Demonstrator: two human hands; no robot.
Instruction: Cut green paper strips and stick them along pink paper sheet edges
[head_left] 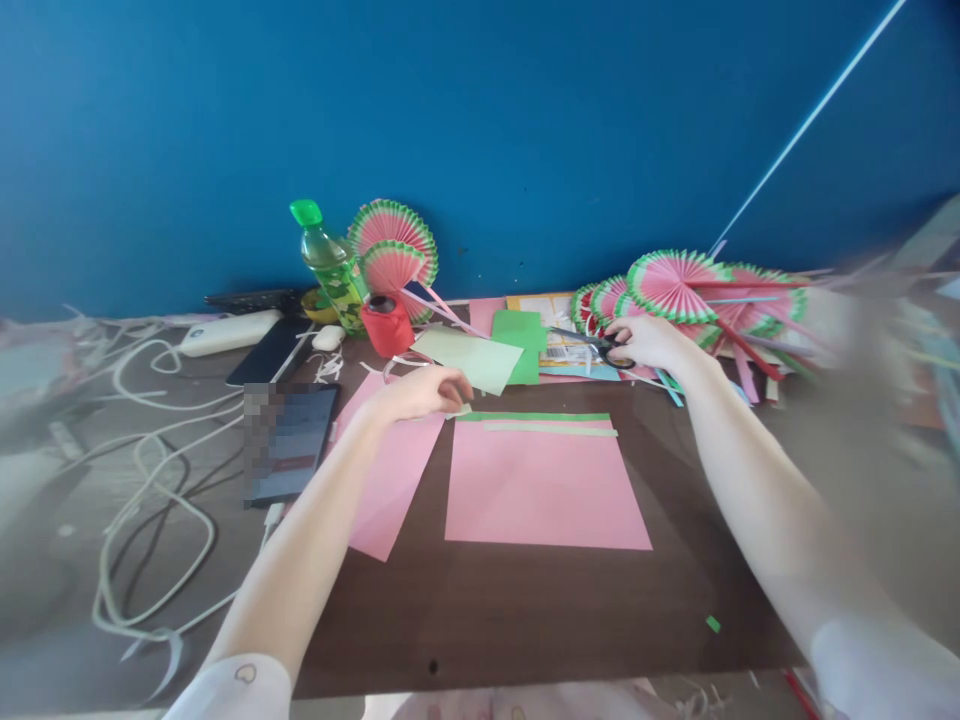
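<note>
Evidently, the middle pink sheet (544, 490) makes the best landmark: it lies flat on the tabletop (570, 620), with a green strip (547, 416) along its far edge and a pale strip (551, 430) on it just nearer than that. It should be light, limp and easily creased, best held lightly by a corner or pressed flat near an edge; the narrow strips likely curl or slide at a touch, so their ends suit a pinch.

At the sheet's far left corner, the left hand (420, 393) has its fingers curled and close together, a small pale paper end (460, 410) right by the tips; whether they pinch it cannot be told. Beyond the sheet's far right corner, the right hand (651, 342) has its fingertips at the loops of the scissors (606, 349); how firmly they grip is unclear. Those should feel stiff and heavier, safest taken by the loops.
</note>
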